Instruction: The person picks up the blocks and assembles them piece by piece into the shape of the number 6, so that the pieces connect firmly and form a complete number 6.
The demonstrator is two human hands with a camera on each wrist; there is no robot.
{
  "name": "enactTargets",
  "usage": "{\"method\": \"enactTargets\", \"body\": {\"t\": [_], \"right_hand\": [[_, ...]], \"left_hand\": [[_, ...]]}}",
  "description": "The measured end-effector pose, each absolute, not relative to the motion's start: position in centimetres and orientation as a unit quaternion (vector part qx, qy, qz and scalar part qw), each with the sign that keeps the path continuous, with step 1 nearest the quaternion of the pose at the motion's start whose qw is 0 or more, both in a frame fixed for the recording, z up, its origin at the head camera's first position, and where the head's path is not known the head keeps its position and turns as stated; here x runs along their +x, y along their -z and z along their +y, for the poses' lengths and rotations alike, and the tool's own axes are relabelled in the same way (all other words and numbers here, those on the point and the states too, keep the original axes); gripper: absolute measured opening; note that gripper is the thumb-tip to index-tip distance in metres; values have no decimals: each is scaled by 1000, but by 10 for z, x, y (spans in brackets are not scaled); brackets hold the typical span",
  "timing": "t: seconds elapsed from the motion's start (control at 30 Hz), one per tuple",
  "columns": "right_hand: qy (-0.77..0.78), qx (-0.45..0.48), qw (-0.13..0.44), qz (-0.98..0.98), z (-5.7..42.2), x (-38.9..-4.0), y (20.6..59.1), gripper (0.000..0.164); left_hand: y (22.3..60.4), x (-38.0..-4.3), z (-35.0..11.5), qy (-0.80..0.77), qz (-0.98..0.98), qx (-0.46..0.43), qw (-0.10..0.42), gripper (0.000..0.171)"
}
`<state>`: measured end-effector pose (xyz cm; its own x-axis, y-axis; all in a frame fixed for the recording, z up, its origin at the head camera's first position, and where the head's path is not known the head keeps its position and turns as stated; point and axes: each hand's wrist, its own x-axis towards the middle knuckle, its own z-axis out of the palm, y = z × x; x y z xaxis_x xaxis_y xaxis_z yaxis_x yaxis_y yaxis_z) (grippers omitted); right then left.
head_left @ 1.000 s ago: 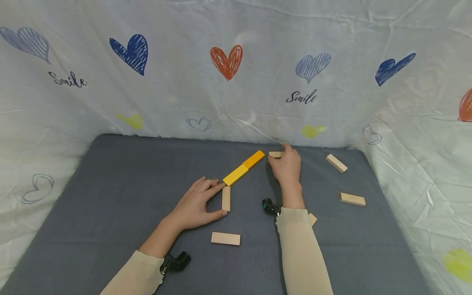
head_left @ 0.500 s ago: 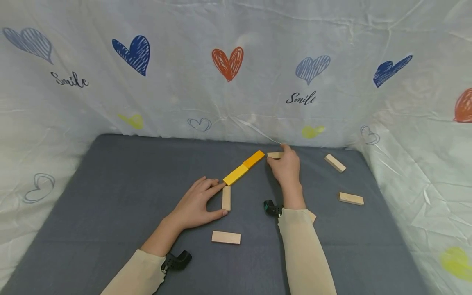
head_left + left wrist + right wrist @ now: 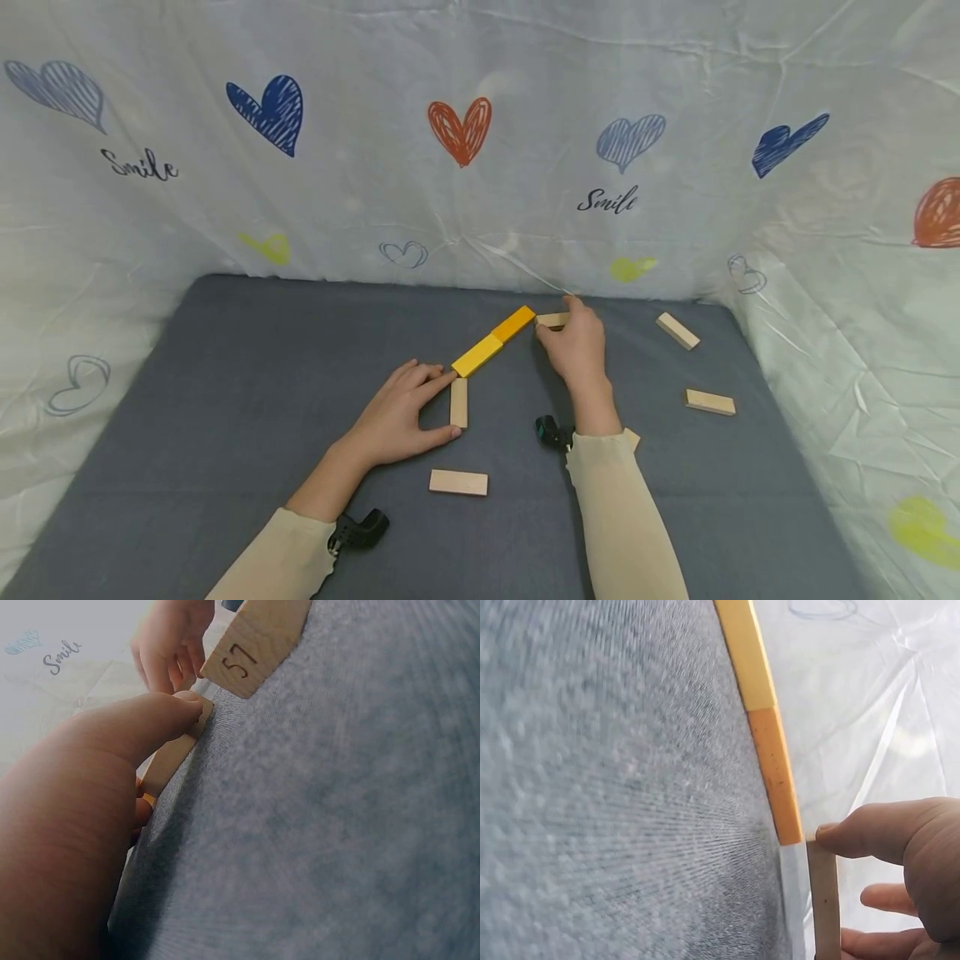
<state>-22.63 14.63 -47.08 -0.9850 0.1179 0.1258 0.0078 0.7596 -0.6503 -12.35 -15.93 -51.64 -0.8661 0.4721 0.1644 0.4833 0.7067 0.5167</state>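
In the head view, my left hand [image 3: 396, 418] lies at the table's middle, thumb and index finger at the two ends of a plain wooden block [image 3: 459, 404]. That block's far end meets a yellow block [image 3: 477, 356], which runs on into an orange block [image 3: 513, 323]. My right hand [image 3: 579, 346] pinches another plain wooden block [image 3: 552, 319] beside the orange block's far end. From the right wrist, this held block [image 3: 825, 900] stands very near the orange block [image 3: 777, 776]; whether they touch I cannot tell. In the left wrist view, the thumb covers part of its block [image 3: 171, 761].
Nearer the front lies a loose wooden block [image 3: 458, 482]; the left wrist view shows a block marked 57 [image 3: 244, 656]. Two more blocks [image 3: 677, 331] lie at right. The right sleeve partly hides another block [image 3: 632, 439]. A heart-printed curtain [image 3: 360, 167] borders the grey tabletop [image 3: 262, 375].
The right hand has brought its wooden block slightly left and nearer the viewer, closing most of the gap to the orange block. The left hand has stayed in place.
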Motion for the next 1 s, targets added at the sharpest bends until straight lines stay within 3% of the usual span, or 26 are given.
{"method": "enactTargets", "body": {"t": [1.0], "right_hand": [[-352,11,46,-935,125,-184,467,73]], "left_hand": [[516,-124,-158,285,-923,-259,11,84]]}}
